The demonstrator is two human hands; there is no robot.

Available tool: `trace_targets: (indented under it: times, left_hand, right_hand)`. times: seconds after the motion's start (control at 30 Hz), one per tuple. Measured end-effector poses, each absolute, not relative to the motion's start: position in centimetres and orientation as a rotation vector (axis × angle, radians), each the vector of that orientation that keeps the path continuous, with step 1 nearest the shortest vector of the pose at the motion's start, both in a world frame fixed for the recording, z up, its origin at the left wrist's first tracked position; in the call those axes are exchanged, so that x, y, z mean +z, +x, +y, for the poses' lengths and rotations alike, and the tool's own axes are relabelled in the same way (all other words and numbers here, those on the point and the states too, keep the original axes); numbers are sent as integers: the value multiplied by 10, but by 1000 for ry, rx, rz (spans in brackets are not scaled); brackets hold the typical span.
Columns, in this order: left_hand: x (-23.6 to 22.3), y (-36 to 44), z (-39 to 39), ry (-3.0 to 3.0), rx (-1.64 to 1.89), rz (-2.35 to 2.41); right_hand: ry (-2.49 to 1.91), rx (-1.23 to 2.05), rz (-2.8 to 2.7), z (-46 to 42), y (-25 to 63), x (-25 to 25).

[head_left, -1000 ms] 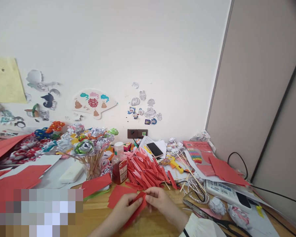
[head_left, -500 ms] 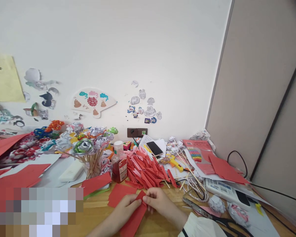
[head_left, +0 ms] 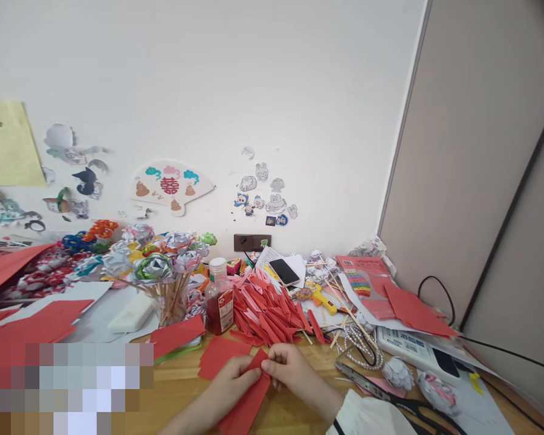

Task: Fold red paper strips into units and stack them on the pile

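Note:
A strip of red paper (head_left: 246, 406) slants toward me over the wooden table, pinched at its far end by both hands. My left hand (head_left: 233, 382) is closed on its left side, thumb on top. From the right, my right hand (head_left: 294, 376) grips the same end between thumb and curled fingers; what lies under the fingertips is hidden. Just beyond my left hand lie loose red paper pieces (head_left: 224, 353). A large heap of folded red paper pieces (head_left: 269, 308) stands past both hands, beside a bottle of red liquid (head_left: 219, 302).
Black-handled scissors (head_left: 390, 396) and a bead string (head_left: 365, 350) lie right of my hands. Behind are a phone (head_left: 284, 272), a yellow glue gun (head_left: 323, 299) and paper flowers (head_left: 154, 267) on sticks in a jar. Red sheets (head_left: 45, 320) cover the left side.
Almost nothing differs. Both hands keep their hold on the red paper, with only a very slight shift of the fingers.

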State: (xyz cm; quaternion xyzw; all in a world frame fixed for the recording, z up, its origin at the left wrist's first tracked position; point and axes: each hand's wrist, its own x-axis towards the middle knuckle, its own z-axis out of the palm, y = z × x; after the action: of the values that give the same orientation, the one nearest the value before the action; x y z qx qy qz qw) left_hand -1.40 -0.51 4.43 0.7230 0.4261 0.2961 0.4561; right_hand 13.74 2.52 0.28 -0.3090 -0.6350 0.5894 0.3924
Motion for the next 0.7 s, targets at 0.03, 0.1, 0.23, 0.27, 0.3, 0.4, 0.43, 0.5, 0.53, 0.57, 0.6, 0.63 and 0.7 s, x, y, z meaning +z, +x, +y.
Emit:
trace_targets:
  times: [0.03,0.1,0.23,0.27,0.3,0.4,0.43,0.5,0.53,0.57,0.6,0.63,0.7]
  left_hand:
    - [44,-14,-5,1784,733,1033]
    - [43,-14,-4,1792,736,1036]
    - [45,-13,-5,1832,727,1056]
    - [46,-13,-5,1846,724,1062]
    - [46,-13,-5,1857,724,1081]
    - [45,-13,-6,1883,734,1173]
    - [45,-13,-6,1890,736,1197]
    - [44,-13,-6,1910,733,1216]
    - [43,-13,-6,1918,728,1226]
    - [43,-14,-6,1924,727,1240]
    - [42,-14,-6,1928,724,1254]
    - [42,-14,-6,1930,726,1266]
    - [41,-14,-5,1929,736,1279]
  right_hand:
    - [-786,1493,-1616,25,137,2]
    - [-785,1487,-1621,25,137,2]
    - [-785,1467,-1656,24,138,5]
    - [-789,1453,-1672,23,139,7]
    - [-793,1439,-1686,23,140,8]
    - [-794,1397,-1722,22,143,12]
    - [-793,1381,-1736,21,144,14]
    - [-802,1318,-1770,20,144,16]
    - [-813,1264,-1787,19,144,16]
    - [-827,1201,-1802,18,143,17]
    - [-843,1131,-1815,17,142,17]
    - [-858,1063,-1825,17,141,17]
    - [-873,990,-1846,16,140,15]
